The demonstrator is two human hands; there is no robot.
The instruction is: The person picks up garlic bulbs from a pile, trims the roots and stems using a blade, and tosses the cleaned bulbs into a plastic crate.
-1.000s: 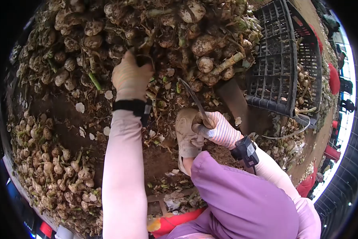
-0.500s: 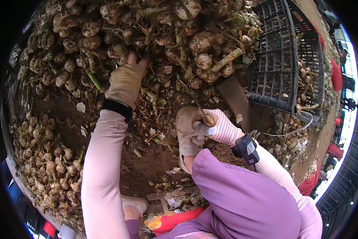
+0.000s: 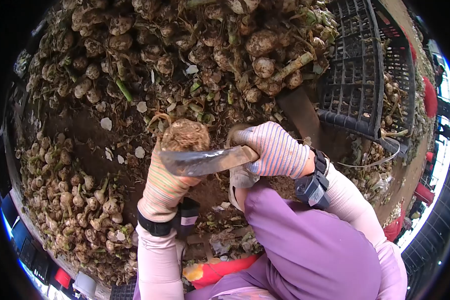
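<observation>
My left hand (image 3: 165, 182), in a striped glove, is closed round a dirty bulb (image 3: 187, 135) whose rooty side faces up. My right hand (image 3: 277, 150), also gloved, grips the wooden handle of a knife (image 3: 205, 161). The curved blade lies across the near side of the bulb, over my left fingers; whether it touches the bulb I cannot tell. Beyond my hands rises a heap of bulbs with stalks (image 3: 262, 44).
A pile of trimmed bulbs (image 3: 67, 200) lies on the left. At the upper right a black plastic crate (image 3: 349, 118) stands tilted. Peel scraps (image 3: 106, 123) litter the soil. My shoe is behind the knife, and my purple-clad knee (image 3: 305, 235) is close below my right hand.
My left hand has come back from the heap towards me and now holds a bulb. My right hand has turned the knife, bringing its blade leftwards to the bulb.
</observation>
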